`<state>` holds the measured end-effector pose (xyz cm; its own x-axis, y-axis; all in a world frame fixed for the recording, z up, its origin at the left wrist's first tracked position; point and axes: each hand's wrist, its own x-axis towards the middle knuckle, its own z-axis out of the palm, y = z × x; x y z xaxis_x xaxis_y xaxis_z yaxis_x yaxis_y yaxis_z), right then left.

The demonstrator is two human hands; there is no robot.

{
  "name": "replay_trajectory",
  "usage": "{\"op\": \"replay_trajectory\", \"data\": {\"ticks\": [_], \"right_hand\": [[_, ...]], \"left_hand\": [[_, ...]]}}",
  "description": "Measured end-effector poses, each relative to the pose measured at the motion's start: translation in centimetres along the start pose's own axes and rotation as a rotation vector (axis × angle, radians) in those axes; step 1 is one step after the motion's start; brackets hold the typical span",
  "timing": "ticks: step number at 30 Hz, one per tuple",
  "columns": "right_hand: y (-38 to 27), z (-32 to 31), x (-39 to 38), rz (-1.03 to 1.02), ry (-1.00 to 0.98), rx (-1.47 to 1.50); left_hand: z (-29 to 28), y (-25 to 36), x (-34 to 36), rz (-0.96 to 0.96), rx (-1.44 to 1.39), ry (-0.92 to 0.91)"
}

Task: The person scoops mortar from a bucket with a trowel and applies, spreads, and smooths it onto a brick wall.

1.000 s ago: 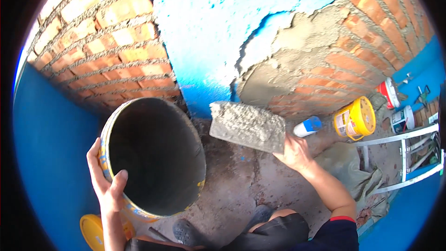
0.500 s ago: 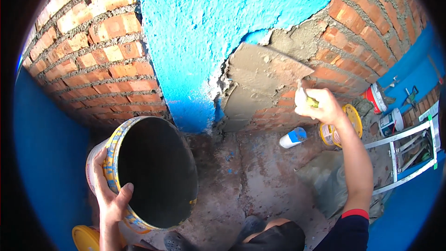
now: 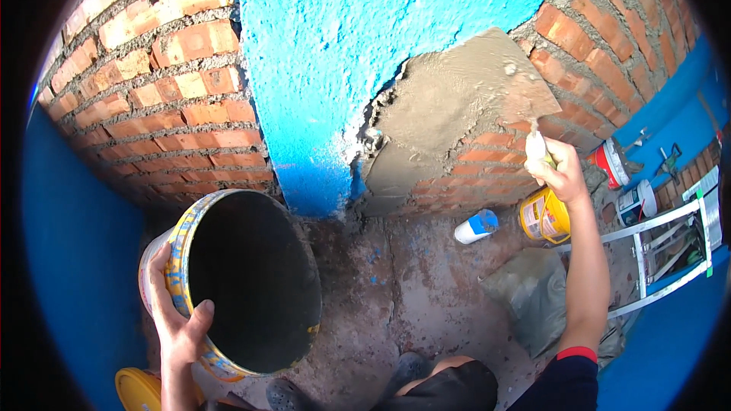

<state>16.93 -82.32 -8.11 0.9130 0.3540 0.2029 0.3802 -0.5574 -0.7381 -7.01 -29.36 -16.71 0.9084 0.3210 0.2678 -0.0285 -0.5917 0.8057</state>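
My right hand is closed round the pale handle of a trowel. The wide blade, smeared with mortar, lies against the wall at the upper right end of a patch of wet grey mortar. That patch covers part of the brick beside bright blue plaster with a ragged, broken edge. At the lower left my left hand grips the rim of a large bucket, thumb inside and fingers outside. The bucket is tilted, its mouth turned to the right, and its inside is too dark to make out.
A blue-and-white can, a yellow bucket, and red and dark white-lidded pails stand along the wall's foot. On the right lie a grey sack and a metal ladder. A yellow lid sits at the lower left.
My right hand has swept the trowel up and to the right across the wall, leaving smoother mortar over the middle of the patch. My left hand and the bucket have barely shifted.
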Motion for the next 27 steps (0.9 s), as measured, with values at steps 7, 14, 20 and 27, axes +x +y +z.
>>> {"op": "replay_trajectory", "data": {"ticks": [7, 14, 20, 27], "right_hand": [[4.5, 0.3, -2.6, -0.152, 0.309, -0.229], [4.9, 5.0, -3.2, -0.25, 0.39, -0.42], [5.4, 7.7, -1.9, -0.308, 0.101, -0.763], [2.3, 4.8, -0.1, -0.315, 0.175, -0.627]], "left_hand": [[-0.7, -0.5, -0.4, -0.022, -0.048, 0.048], [-0.3, -0.2, -0.2, -0.04, -0.076, 0.058], [0.4, 0.2, 0.3, -0.023, -0.055, 0.037], [0.9, 0.9, 0.2, -0.035, -0.016, 0.009]]}}
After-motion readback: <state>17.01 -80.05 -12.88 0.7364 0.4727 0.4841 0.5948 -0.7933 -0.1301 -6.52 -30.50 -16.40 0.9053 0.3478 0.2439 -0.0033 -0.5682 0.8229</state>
